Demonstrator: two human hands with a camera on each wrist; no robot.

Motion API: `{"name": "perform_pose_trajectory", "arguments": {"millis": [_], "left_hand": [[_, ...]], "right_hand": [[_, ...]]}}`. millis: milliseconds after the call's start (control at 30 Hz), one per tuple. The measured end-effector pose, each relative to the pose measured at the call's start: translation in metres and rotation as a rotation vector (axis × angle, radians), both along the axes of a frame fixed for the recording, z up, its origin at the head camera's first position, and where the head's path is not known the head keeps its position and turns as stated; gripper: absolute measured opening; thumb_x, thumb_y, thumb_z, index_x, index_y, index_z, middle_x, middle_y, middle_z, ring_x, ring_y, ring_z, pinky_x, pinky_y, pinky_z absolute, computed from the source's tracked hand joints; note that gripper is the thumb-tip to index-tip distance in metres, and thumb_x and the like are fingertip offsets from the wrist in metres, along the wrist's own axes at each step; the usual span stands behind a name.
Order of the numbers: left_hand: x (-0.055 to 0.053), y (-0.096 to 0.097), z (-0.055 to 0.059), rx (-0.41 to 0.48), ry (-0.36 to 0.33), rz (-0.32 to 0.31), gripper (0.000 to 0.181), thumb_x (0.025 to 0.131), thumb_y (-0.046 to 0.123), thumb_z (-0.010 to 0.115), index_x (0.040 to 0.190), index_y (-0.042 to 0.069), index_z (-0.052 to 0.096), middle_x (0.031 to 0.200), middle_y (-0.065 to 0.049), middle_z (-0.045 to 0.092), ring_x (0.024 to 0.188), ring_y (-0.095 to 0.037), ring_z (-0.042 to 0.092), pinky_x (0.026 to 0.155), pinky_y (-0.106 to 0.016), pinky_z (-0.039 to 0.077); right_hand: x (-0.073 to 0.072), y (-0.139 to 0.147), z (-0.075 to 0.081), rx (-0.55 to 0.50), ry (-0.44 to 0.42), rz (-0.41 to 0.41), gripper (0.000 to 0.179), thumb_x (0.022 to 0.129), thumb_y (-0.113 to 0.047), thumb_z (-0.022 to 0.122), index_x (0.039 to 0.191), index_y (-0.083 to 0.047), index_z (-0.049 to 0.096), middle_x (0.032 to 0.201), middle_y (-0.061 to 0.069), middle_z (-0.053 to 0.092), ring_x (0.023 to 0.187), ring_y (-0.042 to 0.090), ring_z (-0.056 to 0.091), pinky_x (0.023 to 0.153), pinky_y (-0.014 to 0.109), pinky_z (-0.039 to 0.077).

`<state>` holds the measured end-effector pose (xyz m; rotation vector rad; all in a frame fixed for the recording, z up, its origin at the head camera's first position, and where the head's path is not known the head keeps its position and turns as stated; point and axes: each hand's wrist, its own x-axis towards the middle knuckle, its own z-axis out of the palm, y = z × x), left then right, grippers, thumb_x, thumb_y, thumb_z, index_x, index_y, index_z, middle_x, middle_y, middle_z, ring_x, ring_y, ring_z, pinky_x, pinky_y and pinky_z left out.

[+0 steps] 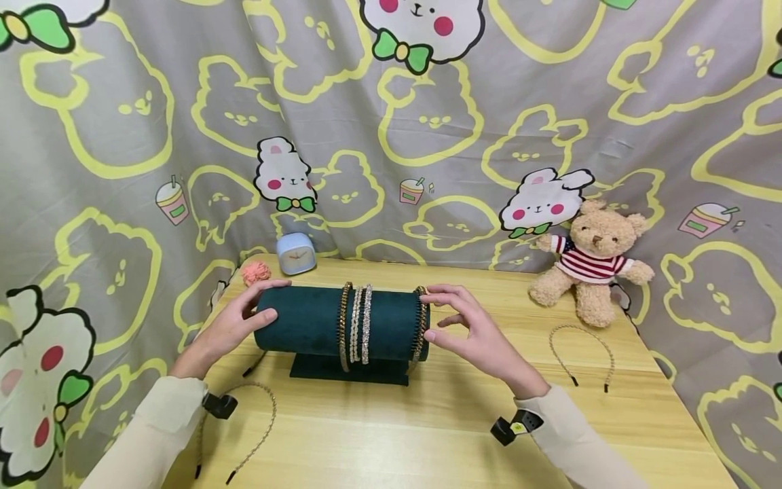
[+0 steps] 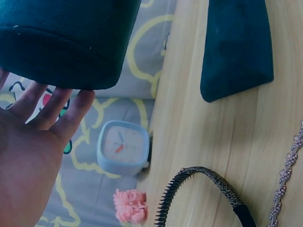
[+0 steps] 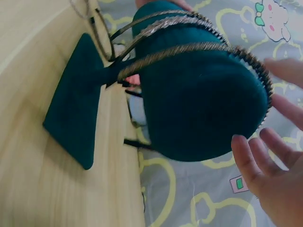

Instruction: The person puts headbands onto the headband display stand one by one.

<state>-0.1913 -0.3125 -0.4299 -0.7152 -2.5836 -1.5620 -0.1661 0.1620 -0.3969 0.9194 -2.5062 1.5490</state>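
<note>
Right hand (image 1: 479, 339), fingers loosely bent, nearest a bronze-coloured toothed headband (image 1: 420, 324), contact unclear; left hand's (image 1: 226, 329) relaxed fingers lie at the far end of the dark-green velvet cylinder (image 1: 305, 319), stretching crosswise between them. Four headbands (image 1: 366, 326) ring it. Outward lie three: slim beaded headband (image 1: 571, 326) right of the right fingers; another beaded one (image 1: 274, 406) and a dark toothed one (image 2: 220, 183) below the left.
</note>
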Motion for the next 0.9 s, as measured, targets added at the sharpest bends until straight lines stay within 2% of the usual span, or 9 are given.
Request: {"name": "perform_pose_trajectory", "arguments": {"millis": [100,200,433,733,900], "left_hand": [[0.0,0.0,0.0,-0.001,-0.005,-0.001,0.051,0.113,0.012,0.055,0.163,0.017,0.049,0.168,-0.014,0.045,0.137,0.001,0.051,0.106,-0.016,0.043],[0.0,0.0,0.0,-0.001,-0.012,-0.001,0.052,0.113,0.013,0.054,0.164,0.017,0.048,0.168,-0.014,0.045,0.135,0.0,0.052,0.105,-0.017,0.044],[-0.001,0.0,-0.001,0.003,-0.009,-0.006,0.052,0.113,0.013,0.054,0.164,0.018,0.048,0.167,-0.012,0.046,0.133,-0.002,0.055,0.104,-0.018,0.047],[-0.001,-0.001,-0.002,-0.003,-0.026,0.005,0.053,0.112,0.013,0.055,0.165,0.019,0.047,0.169,-0.012,0.044,0.134,-0.002,0.054,0.104,-0.019,0.047],[-0.001,-0.001,-0.001,-0.011,-0.026,0.006,0.053,0.113,0.014,0.054,0.165,0.017,0.047,0.169,-0.013,0.044,0.135,-0.001,0.052,0.104,-0.019,0.046]], "right_hand": [[-0.002,0.0,-0.004,0.004,0.025,0.017,0.057,0.1,-0.018,0.082,0.153,-0.025,0.061,0.169,-0.003,0.044,0.152,0.025,0.05,0.11,0.049,0.056],[-0.003,0.0,-0.008,0.009,0.042,0.028,0.06,0.1,-0.018,0.082,0.155,-0.026,0.059,0.172,-0.005,0.042,0.157,0.028,0.044,0.117,0.053,0.051],[-0.003,-0.006,-0.008,0.03,0.067,0.018,0.061,0.099,-0.021,0.083,0.155,-0.028,0.059,0.171,-0.006,0.044,0.158,0.021,0.042,0.121,0.059,0.044],[-0.005,-0.022,-0.006,0.058,0.062,0.016,0.06,0.099,-0.031,0.082,0.155,-0.034,0.059,0.172,-0.005,0.043,0.161,0.022,0.038,0.125,0.067,0.034],[-0.006,-0.032,-0.005,0.072,0.074,0.025,0.06,0.099,-0.035,0.083,0.154,-0.035,0.059,0.172,-0.007,0.043,0.161,0.022,0.037,0.124,0.068,0.035]]}}
